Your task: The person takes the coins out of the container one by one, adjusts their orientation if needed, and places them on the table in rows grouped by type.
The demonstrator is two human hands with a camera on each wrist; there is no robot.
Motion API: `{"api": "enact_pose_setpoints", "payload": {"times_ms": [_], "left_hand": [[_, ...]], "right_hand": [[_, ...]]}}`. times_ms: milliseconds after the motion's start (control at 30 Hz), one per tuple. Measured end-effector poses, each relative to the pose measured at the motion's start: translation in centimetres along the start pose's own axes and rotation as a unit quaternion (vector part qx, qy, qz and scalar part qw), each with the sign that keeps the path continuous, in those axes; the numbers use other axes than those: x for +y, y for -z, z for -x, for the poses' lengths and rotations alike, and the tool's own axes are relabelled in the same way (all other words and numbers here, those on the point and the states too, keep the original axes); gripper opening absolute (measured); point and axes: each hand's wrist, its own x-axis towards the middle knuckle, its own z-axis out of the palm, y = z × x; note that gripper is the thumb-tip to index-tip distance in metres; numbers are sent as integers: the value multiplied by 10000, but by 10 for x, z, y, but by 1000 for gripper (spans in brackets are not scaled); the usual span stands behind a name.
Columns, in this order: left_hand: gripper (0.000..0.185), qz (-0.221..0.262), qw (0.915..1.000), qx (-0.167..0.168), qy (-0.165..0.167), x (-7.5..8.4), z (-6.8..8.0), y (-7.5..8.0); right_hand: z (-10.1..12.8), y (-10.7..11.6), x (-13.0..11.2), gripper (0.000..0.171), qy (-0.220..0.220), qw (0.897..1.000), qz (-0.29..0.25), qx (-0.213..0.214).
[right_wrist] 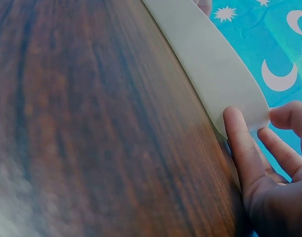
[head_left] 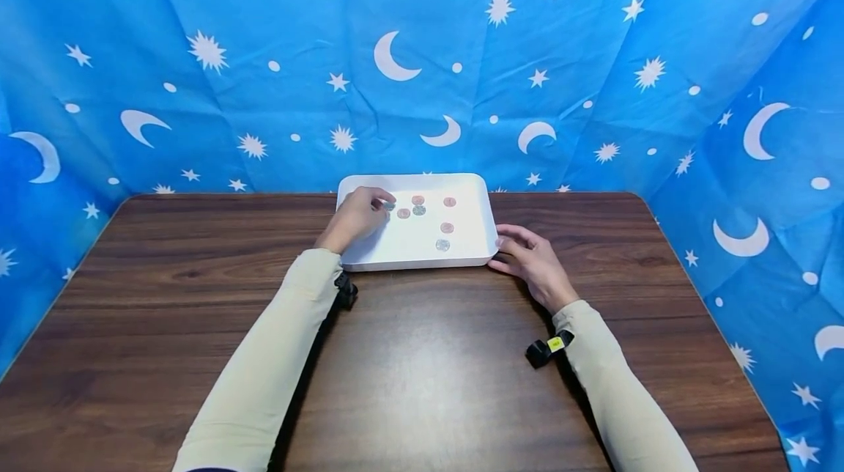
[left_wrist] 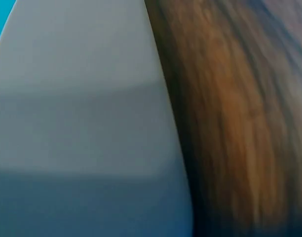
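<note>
A shallow white tray [head_left: 395, 256] lies at the table's far edge with several round coins spread in it. Over its left side reaches my left hand [head_left: 357, 217], thumb and index finger at a silver coin [head_left: 390, 206]. Close to that are a copper coin [head_left: 404, 213], another copper coin [head_left: 418, 200] and a silver coin [head_left: 419, 210]. Farther right lie more coins, including a silver one [head_left: 442, 245] near the front. My right hand [head_left: 532, 263] holds the tray's front right corner; in the right wrist view its thumb [right_wrist: 240, 138] presses the front wall.
A brown wooden table [head_left: 422, 369] carries the tray. Behind it and at both sides hangs a blue cloth [head_left: 297, 32] with white moons and stars. The tray's outer wall [left_wrist: 82, 128] fills much of the left wrist view.
</note>
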Motion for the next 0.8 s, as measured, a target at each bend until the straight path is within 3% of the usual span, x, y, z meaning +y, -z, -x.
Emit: {"api": "enact_pose_setpoints", "payload": {"times_ms": [200, 333, 533, 800], "left_hand": [[24, 132, 9999, -22, 55, 6, -4, -11], [18, -145, 9999, 40, 81, 9, -2, -15], [15, -443, 9989, -51, -139, 18, 6, -17], [19, 297, 9980, -562, -51, 16, 12, -18]], "right_hand": [[-2, 0, 0, 43, 25, 10000, -7, 8], [-4, -2, 0, 44, -27, 10000, 14, -40], [-6, -1, -2, 42, -46, 10000, 59, 38], [-5, 3, -2, 43, -119, 9999, 99, 25]]}}
